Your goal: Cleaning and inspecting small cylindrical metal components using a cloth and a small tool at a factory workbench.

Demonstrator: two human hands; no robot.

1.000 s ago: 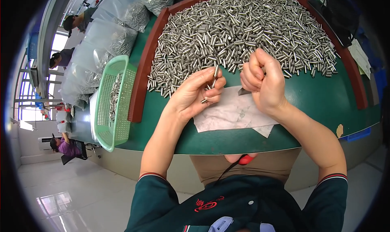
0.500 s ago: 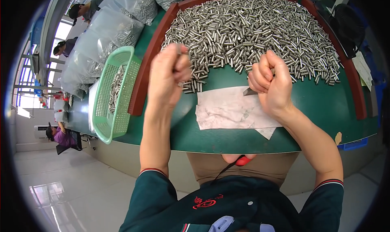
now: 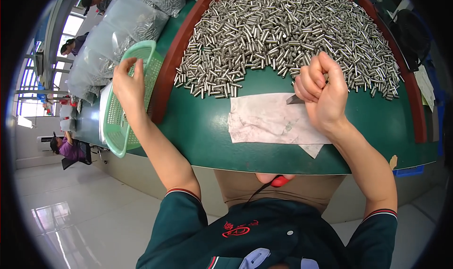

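Hovering over green perforated basket (image 3: 154, 66), our L hand (image 3: 130, 87), fingers apart. Metal pins (image 3: 283, 33), mixed axes, lay nearer R hand (image 3: 325, 93), clenched w/ grey tool (image 3: 295, 99).

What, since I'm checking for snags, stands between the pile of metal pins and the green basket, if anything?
A reddish-brown rail runs between the pile of metal pins and the green basket; no other barrier shows there.

No wording reads clearly: red embroidered characters (image 3: 229, 226) beside a red looping emblem (image 3: 236, 231) on the dark green shirt (image 3: 271, 224) are too small, and nothing is legible on the pale sheet (image 3: 425, 86) near the counter's (image 3: 203, 132) right edge.
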